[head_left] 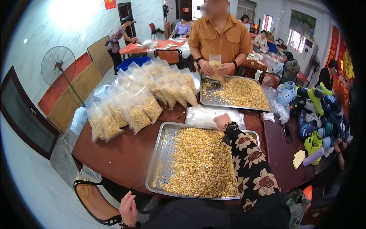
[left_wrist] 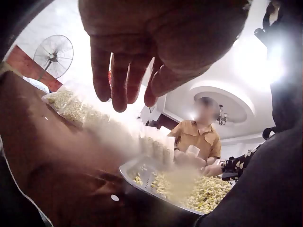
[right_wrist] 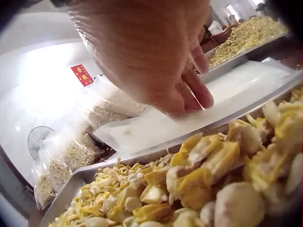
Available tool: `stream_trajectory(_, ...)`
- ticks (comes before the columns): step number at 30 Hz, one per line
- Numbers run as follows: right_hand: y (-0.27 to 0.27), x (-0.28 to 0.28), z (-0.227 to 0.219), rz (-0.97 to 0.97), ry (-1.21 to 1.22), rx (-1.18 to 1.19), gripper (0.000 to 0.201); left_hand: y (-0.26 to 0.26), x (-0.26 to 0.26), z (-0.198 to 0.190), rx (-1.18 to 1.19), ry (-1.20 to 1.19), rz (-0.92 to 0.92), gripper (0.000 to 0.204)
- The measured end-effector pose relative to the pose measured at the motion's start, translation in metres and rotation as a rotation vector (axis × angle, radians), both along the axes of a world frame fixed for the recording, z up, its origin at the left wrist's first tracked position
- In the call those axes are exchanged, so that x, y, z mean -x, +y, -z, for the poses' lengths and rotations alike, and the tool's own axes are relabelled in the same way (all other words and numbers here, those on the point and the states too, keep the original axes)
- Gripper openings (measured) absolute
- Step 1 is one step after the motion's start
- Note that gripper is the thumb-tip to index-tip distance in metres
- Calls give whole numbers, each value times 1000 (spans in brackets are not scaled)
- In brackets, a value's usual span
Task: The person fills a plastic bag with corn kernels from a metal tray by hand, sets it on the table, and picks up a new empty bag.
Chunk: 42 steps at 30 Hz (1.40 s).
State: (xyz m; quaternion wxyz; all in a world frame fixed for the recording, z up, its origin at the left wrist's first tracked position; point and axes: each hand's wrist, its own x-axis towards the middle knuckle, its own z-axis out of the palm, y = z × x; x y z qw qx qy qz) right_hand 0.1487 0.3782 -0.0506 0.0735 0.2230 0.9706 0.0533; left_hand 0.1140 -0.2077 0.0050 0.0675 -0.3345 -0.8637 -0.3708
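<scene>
My right hand (head_left: 222,121) reaches over the near metal tray (head_left: 163,145) to a flat stack of clear plastic bags (head_left: 198,115). In the right wrist view its bent fingers (right_wrist: 202,94) come down on the bags (right_wrist: 156,130), which lie flat. Yellow and white corn kernels (head_left: 202,160) fill most of the near tray, leaving bare perforated metal at its left. My left hand (head_left: 128,209) hangs low by the table's front edge, left of the tray. Its fingers (left_wrist: 120,87) are loosely extended and hold nothing.
Filled bags of kernels (head_left: 141,114) stand at the table's left. Across from me, a person in an orange shirt (head_left: 221,34) holds a partly filled bag (head_left: 214,65) over a second kernel tray (head_left: 244,93). Piled shoes (head_left: 310,114) and a phone (head_left: 287,133) lie right. A chair (head_left: 93,200) stands front left.
</scene>
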Motion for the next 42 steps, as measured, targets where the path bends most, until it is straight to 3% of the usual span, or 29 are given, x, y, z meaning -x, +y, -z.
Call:
stream_trajectory(1,2,-1,-2,7,128,-64,16,-1,5,1,-6,-5,0,19)
stream_trajectory(3,8,-4,0,3,124,-123,17,3,13,0,-20,8,41,19)
stream_trajectory(5,15,-4,6,72,109,87,18,9,18,-4,-48,-8,58,19)
stream_trajectory(6,14,-2,6,75,109,80,18,12,20,-5,-54,-8,73,19)
stream_trajectory(7,12,1,7,232,155,177,20,14,23,-5,-62,-7,89,19)
stream_trajectory(8,10,2,8,389,204,274,23,16,25,-3,-70,-7,92,19)
stream_trajectory(9,19,3,22,388,208,297,39,17,27,-2,-62,-14,104,20)
stream_trajectory(13,36,30,67,362,29,238,64,15,34,1,-36,-12,122,20)
stream_trajectory(15,28,46,67,541,32,231,68,9,38,2,-53,47,88,20)
stream_trajectory(17,40,49,94,525,151,281,68,0,36,-1,-19,-5,92,19)
stream_trajectory(19,16,32,63,598,189,591,66,-7,39,3,-33,11,32,19)
stream_trajectory(21,4,48,53,637,-4,431,62,-14,39,4,-17,-11,-4,19)
stream_trajectory(22,6,54,55,629,-43,434,72,-17,38,6,-18,-22,-27,19)
stream_trajectory(23,4,40,59,398,-7,317,66,-18,40,7,-22,10,-25,18)
stream_trajectory(25,-9,50,37,306,-214,199,54,-20,43,13,-26,34,-35,18)
stream_trajectory(27,-1,59,56,514,-82,198,40,-18,48,17,-33,3,-28,19)
stream_trajectory(28,-3,67,56,531,-161,146,32,-16,50,18,-38,1,-35,19)
stream_trajectory(31,-5,65,40,658,-50,162,31,-10,56,14,-30,-9,-7,18)
stream_trajectory(35,9,53,22,502,6,-6,26,-4,62,7,-49,14,22,17)
stream_trajectory(37,29,47,17,374,74,-101,23,0,67,11,-46,19,47,16)
stream_trajectory(39,51,36,17,233,354,-133,24,5,70,22,-51,12,87,17)
stream_trajectory(42,43,26,-33,189,620,196,29,21,73,17,-99,-92,145,20)
